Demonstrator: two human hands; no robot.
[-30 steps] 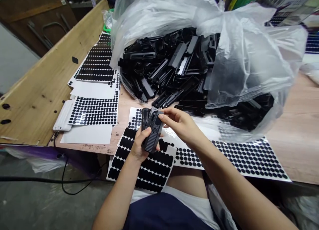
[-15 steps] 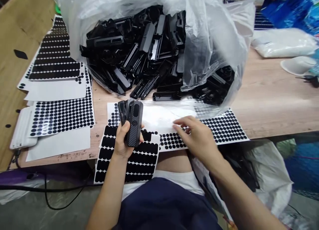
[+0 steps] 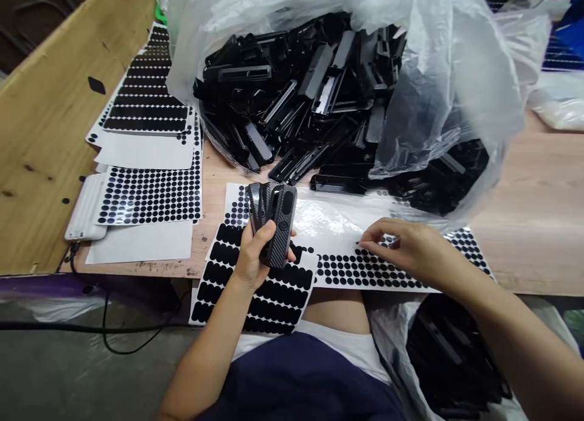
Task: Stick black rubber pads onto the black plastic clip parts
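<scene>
My left hand (image 3: 252,253) is wrapped round several black plastic casings (image 3: 281,226), fanned together, with a woven carbon-look pattern. The front one has an oval recess and a round one. Over a white sheet of small round black stickers (image 3: 333,217), my right hand (image 3: 413,250) is closed in a pinch. At its fingertips shows a tiny dark piece, apparently a round black sticker (image 3: 358,243). Below my left hand, a sheet of larger black stickers (image 3: 219,290) overhangs the front edge of the table.
A big clear plastic bag (image 3: 479,62) full of black casings (image 3: 314,74) lies open behind the sheets. More sticker sheets (image 3: 150,196) and a white power bank (image 3: 84,211) with a cable are at left. Below right stands a bag of black parts (image 3: 447,348). A wooden board (image 3: 50,123) borders the left.
The camera view has turned, so the scene sits further right. My right hand has moved right over the dot sheet, its fingertips now pinched with a tiny dark piece. My left hand keeps the casings.
</scene>
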